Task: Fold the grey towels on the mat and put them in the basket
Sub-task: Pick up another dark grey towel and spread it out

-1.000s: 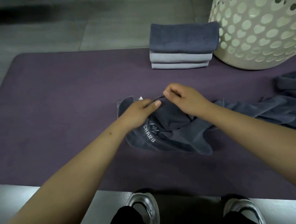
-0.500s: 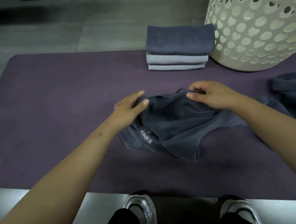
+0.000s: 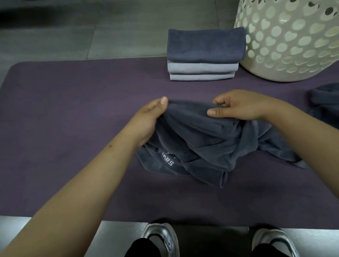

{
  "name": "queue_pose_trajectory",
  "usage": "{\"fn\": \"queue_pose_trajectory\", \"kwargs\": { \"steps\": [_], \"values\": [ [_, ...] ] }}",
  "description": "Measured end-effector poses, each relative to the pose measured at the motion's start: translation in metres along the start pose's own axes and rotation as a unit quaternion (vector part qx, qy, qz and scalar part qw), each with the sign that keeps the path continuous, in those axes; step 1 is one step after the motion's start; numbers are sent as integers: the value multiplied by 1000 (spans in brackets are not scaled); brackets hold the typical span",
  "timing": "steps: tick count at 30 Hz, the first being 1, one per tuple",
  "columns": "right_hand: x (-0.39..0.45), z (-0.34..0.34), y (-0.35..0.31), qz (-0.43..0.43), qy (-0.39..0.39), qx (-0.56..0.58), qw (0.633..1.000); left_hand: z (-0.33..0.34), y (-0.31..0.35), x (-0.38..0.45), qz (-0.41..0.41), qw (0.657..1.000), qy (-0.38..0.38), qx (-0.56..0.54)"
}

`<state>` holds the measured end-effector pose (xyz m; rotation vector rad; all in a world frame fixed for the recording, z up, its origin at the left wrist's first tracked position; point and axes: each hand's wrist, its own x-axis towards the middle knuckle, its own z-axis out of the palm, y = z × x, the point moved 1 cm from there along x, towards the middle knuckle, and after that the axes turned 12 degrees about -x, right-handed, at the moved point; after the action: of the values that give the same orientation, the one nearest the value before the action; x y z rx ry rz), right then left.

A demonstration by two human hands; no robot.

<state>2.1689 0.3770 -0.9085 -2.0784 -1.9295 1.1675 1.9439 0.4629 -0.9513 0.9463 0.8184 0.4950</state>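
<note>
A crumpled dark grey towel (image 3: pixel 201 148) with white lettering lies in the middle of the purple mat (image 3: pixel 65 119). My left hand (image 3: pixel 148 119) grips its upper left edge, thumb on top. My right hand (image 3: pixel 240 106) pinches the upper edge further right, fingers curled over the cloth. The stretch of edge between my hands is lifted a little off the mat. A stack of three folded towels (image 3: pixel 204 56), one dark on two lighter grey, sits at the mat's far side. Right beside the stack stands the cream basket (image 3: pixel 293 33) with heart-shaped holes.
Another dark grey towel (image 3: pixel 332 106) lies bunched at the mat's right edge. Grey floor tiles lie beyond the mat. My two shoes (image 3: pixel 161 242) stand on the floor at the mat's near edge.
My hands have moved apart along the towel's upper edge, my right hand to the right. The towel has spread wider and its top edge has risen.
</note>
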Motion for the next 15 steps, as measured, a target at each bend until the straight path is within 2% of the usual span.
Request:
{"fn": "queue_pose_trajectory", "kwargs": {
  "steps": [2, 5, 6, 8, 9, 11, 13, 15],
  "values": [
    [-2, -1, 14, 38, -40, -9, 998, -13, -2, 2, 3, 996, 80, -42],
    [-5, -4, 34, 74, -96, -115, 986, -34, -1, 3, 9, 980, 189, -67],
    [-6, -5, 38, 85, -104, -143, 981, -41, 0, 2, 10, 975, 222, -16],
    [-8, -6, 43, 94, -69, -154, 981, -50, 0, -1, 18, 956, 254, 149],
    [-10, -5, 42, 89, -38, -126, 987, -52, -1, -2, 25, 945, 249, 211],
    [-12, -3, 32, 58, 16, -27, 998, -44, 0, -4, 42, 946, 205, 248],
    [-10, -2, 16, 13, 50, 23, 998, -28, 2, -6, 60, 960, 118, 247],
    [-7, -4, -2, -31, 56, 5, 998, -7, 4, -6, 61, 957, -3, 285]
  ]
}}
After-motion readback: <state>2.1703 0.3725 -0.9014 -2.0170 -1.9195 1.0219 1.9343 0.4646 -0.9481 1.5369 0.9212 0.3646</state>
